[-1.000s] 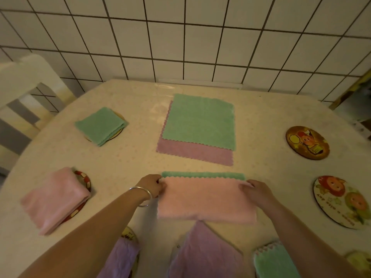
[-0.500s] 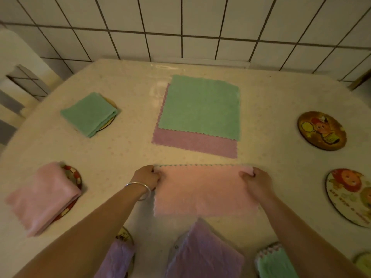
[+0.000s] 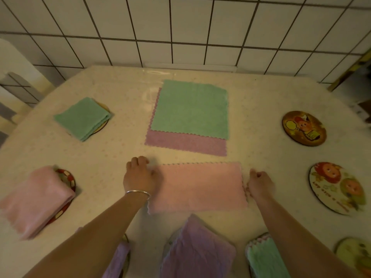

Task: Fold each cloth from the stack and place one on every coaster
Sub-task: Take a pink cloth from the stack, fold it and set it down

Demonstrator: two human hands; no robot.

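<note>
A pink cloth (image 3: 198, 187) lies folded in half at the middle front of the table. My left hand (image 3: 138, 175) sits at its left edge with curled fingers, the thumb side on the cloth. At the right edge, my right hand (image 3: 260, 184) has its fingers curled against the scalloped border. Behind it lies the stack: a flat green cloth (image 3: 190, 109) on a purple cloth (image 3: 184, 144). Three bare coasters sit on the right: an orange one (image 3: 304, 128), a pale one (image 3: 337, 187) and a yellowish one (image 3: 353, 251).
Folded cloths cover other coasters: green (image 3: 82, 118) at far left, pink (image 3: 34, 199) on a red coaster (image 3: 68, 181), purple (image 3: 197, 251) and purple (image 3: 118, 259) at the front, green (image 3: 265, 257) at front right. A tiled wall (image 3: 180, 27) stands behind the table. A white chair (image 3: 14, 77) is at left.
The pink cloth's near half was folded up over its green side to the far edge. Both hands then slid from the far corners down to the side edges.
</note>
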